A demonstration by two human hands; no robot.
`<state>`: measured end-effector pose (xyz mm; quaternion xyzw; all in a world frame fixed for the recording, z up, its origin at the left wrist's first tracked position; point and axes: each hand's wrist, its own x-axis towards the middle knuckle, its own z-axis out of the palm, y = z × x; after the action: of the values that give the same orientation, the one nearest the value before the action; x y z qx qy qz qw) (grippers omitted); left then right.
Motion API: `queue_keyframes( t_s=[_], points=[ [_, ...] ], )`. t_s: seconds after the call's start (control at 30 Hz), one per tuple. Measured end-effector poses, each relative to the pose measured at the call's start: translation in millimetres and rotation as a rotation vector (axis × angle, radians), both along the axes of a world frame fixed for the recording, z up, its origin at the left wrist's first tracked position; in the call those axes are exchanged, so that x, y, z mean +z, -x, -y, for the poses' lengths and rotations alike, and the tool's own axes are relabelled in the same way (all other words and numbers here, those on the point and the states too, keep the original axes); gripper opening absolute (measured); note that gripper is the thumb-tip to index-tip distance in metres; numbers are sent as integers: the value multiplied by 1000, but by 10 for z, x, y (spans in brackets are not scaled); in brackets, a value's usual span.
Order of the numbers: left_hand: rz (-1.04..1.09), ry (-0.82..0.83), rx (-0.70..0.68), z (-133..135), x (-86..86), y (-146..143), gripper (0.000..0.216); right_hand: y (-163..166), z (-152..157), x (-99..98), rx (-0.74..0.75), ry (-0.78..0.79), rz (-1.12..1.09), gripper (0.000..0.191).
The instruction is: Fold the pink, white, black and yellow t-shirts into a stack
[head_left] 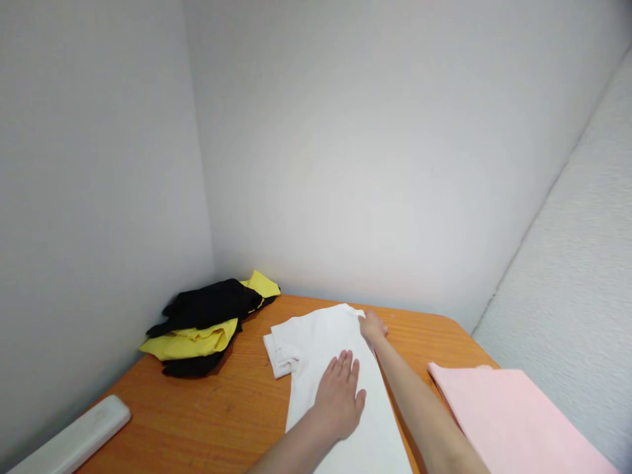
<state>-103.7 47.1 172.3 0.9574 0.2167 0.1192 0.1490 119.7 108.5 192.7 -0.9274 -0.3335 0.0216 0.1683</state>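
A: Edges and room, left to right?
B: Bar [79, 438] along the left side of the table [197, 421], near the wall [99, 197], running out of view at the bottom. Pile [212, 309] of black and yellow cloth in the far left corner. Broad stretch of wood from there to the shirt [320, 329], which lies mid-table, collar near the far edge, lower end cut off by the view.
A: Hands?
B: Left hand [340, 395] flat on the shirt, fingers straight. Right hand [372, 326] at its far right shoulder; fingers partly hidden, cannot tell if they grip.
A: Further right?
B: Narrow strip of wood, crossed by the right forearm, then pink cloth [513, 415] at the right edge. Wood shows at the far right corner.
A: Count?
B: One bar, one pile, its pieces uncountable; one shirt, two hands, one pink cloth.
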Motion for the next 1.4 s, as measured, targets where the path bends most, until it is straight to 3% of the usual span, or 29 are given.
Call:
queue_keyframes(
  t_s=[0.23, 0.4, 0.53, 0.67, 0.8, 0.87, 0.93, 1.03, 1.1, 1.17, 1.23, 1.3, 1.4],
  points=[
    [64, 91, -22, -21, -36, 22, 65, 72, -33, -138, 33, -53, 178, 35],
    [22, 89, -11, -8, 14, 22, 66, 227, -112, -24, 112, -94, 314, 40],
    [7, 70, -11, -14, 59, 10, 66, 529, -260, 21, 331, -146, 283, 45],
    [20, 37, -22, -15, 61, -10, 65, 859, -297, -151, 515, -112, 178, 53],
    [22, 31, -25, -4, 86, -21, 65, 986, -219, -328, 633, -23, 126, 62],
    [25, 66, -63, -49, 170, -1, 63, 978, -191, -357, 671, 36, 116, 66],
    [-18, 189, -189, -176, 322, 56, 59, 960, -179, -363, 689, 74, 109, 68],
    [-120, 432, -375, -556, 610, 226, 38, 957, -173, -380, 700, 89, 136, 67],
    [-52, 478, -267, -895, 760, 398, 40, 980, -160, -406, 701, 73, 181, 67],
    [144, 412, 188, -1233, 819, 607, 35, 1014, -136, -427, 682, 43, 218, 68],
    [207, 325, 478, -1509, 777, 832, 28, 1054, -106, -421, 656, 19, 236, 70],
    [181, 269, 642, -1690, 659, 1036, 23, 1102, -82, -370, 631, 9, 242, 68],
    [92, 260, 753, -1810, 447, 1221, 10, 1220, -68, -202, 614, -68, 235, 61]
  ],
)
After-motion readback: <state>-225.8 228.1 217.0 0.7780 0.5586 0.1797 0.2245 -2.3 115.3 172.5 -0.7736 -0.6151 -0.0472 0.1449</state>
